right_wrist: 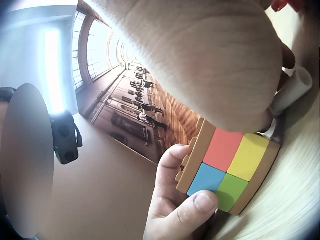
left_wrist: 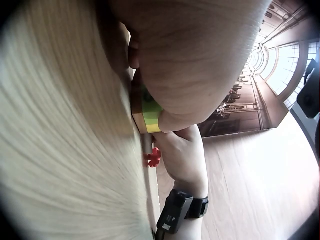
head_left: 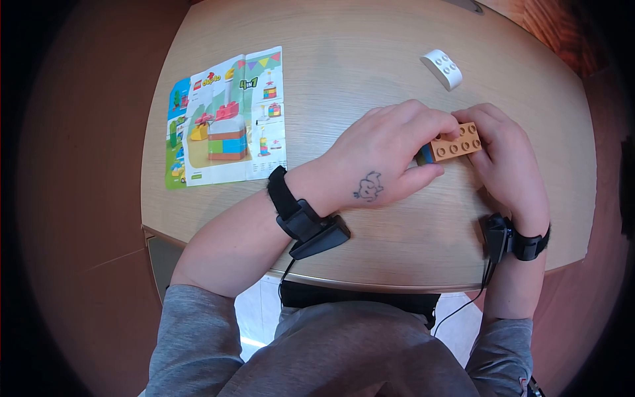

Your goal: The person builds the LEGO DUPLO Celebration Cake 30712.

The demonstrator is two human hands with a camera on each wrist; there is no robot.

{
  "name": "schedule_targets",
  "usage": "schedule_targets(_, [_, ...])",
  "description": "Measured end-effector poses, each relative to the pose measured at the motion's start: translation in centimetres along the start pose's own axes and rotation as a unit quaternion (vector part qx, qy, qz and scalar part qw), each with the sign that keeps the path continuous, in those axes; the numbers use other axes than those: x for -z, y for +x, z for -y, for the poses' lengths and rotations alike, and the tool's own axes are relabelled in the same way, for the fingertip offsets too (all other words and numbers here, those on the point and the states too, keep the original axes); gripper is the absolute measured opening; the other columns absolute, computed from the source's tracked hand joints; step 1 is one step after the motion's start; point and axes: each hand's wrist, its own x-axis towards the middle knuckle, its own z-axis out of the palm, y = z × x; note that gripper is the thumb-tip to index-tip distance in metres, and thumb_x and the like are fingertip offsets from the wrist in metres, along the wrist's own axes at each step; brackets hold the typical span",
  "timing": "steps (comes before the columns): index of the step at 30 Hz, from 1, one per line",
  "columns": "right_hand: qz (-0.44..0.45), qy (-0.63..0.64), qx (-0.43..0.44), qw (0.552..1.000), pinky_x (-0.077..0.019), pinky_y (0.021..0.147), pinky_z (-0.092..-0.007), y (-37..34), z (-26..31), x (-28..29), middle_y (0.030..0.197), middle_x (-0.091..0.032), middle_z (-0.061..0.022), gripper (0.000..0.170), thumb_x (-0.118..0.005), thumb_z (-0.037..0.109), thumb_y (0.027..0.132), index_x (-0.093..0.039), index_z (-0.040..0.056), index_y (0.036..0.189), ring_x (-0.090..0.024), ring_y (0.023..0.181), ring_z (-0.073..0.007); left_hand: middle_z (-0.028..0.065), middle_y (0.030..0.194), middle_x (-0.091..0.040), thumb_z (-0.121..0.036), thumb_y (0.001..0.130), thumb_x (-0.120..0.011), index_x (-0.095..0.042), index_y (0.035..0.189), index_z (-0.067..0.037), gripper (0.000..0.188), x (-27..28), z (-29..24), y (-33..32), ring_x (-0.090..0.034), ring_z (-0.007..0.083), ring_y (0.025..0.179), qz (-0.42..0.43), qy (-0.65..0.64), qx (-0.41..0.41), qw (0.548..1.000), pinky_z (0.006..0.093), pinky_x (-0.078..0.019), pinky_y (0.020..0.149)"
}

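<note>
Both hands are at one small stack of toy building bricks (head_left: 456,142). Its top is an orange-brown studded brick; in the right wrist view, red, yellow, blue and green bricks (right_wrist: 240,150) form the middle over a brown base. My left hand (head_left: 390,152) grips the stack's left end, thumb along the near side and fingers over the top. The right hand (head_left: 509,159) holds the right end, with its thumb in front and its fingers behind. Beyond the stack lies a white rounded brick (head_left: 443,68) with studs.
A picture leaflet (head_left: 231,119) of brick models lies flat on the table's left side. A red flower-shaped piece (left_wrist: 154,157) shows low in the left wrist view. Near the right hand is a white tube-shaped piece (right_wrist: 295,92). The table's near edge (head_left: 370,286) runs before the person's body.
</note>
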Motion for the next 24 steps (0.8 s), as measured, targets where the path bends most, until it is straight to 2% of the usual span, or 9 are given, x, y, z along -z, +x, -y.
schedule_targets(14, [0.001, -0.002, -0.006, 1.000, -0.0571, 0.090, -0.0466, -0.06, -0.09, -0.15, 0.109, -0.073, -0.0186, 0.025, -0.066, -0.002, 0.093, -0.077, 0.0029, 0.115, -0.072, 0.100, -0.0417, 0.0150, 0.114, -0.069, -0.013, 0.090, -0.082, -0.065, 0.132, -0.010, 0.045, -0.23, 0.18, -0.05, -0.069, 0.0376, 0.102, -0.008, 0.001, -0.008, 1.000, 0.0456, -0.0565, 0.088])
schedule_targets(17, [-0.025, 0.000, 0.019, 0.999, -0.0571, 0.090, -0.0457, -0.02, -0.44, -0.29, 0.109, -0.073, -0.0192, 0.024, -0.067, 0.000, 0.097, -0.077, 0.0024, 0.118, -0.072, 0.100, -0.0407, 0.0149, 0.114, -0.069, -0.013, 0.090, -0.082, -0.065, 0.131, -0.010, 0.045, -0.17, 0.09, -0.04, -0.069, 0.0375, 0.102, -0.006, 0.005, -0.008, 1.000, 0.0456, -0.0565, 0.089])
schedule_targets(19, [-0.079, 0.029, -0.009, 0.996, -0.0570, 0.090, -0.0447, 0.13, -0.50, -0.35, 0.107, -0.073, -0.0199, 0.021, -0.067, 0.004, 0.102, -0.076, 0.0009, 0.121, -0.072, 0.098, -0.0396, 0.0146, 0.113, -0.069, -0.011, 0.090, -0.080, -0.065, 0.130, -0.010, 0.043, -0.17, 0.07, 0.01, -0.069, 0.0377, 0.101, -0.005, 0.007, -0.006, 1.000, 0.0459, -0.0568, 0.088])
schedule_targets(24, [-0.070, 0.012, -0.039, 0.997, -0.0568, 0.089, -0.0449, 0.25, -0.76, 0.00, 0.106, -0.074, -0.0205, 0.020, -0.067, 0.010, 0.106, -0.076, -0.0008, 0.120, -0.072, 0.097, -0.0392, 0.0143, 0.110, -0.069, -0.006, 0.089, -0.076, -0.065, 0.126, -0.009, 0.039, -0.32, -0.02, 0.06, -0.070, 0.0375, 0.099, -0.014, 0.008, -0.013, 1.000, 0.0460, -0.0572, 0.085])
